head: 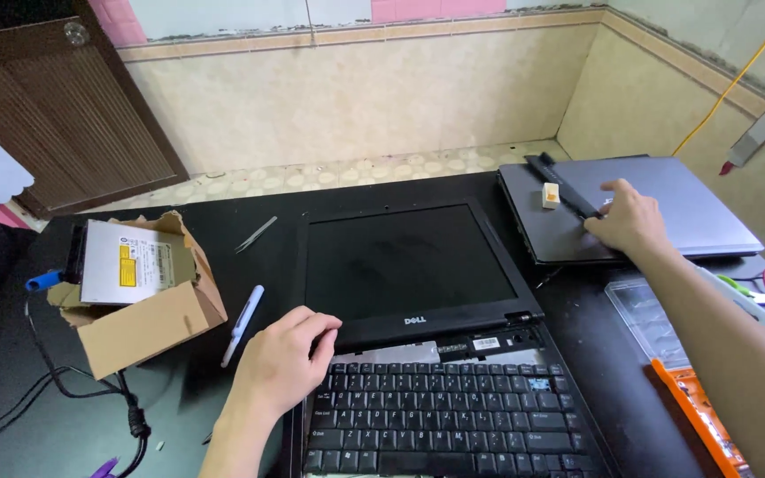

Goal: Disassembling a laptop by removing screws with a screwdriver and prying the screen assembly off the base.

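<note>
Two hands work: left hand, fingers curled, rests at the open laptop's hinge, screen toward 12 o'clock. Right hand, at 2 o'clock, presses a closed laptop, grip unclear. Keyboard cut off below.

Bare worktop is left open between the box and the laptop, crossed only by tweezers and a pen. On the right, passage is blocked by a 2nd laptop and a case.
</note>
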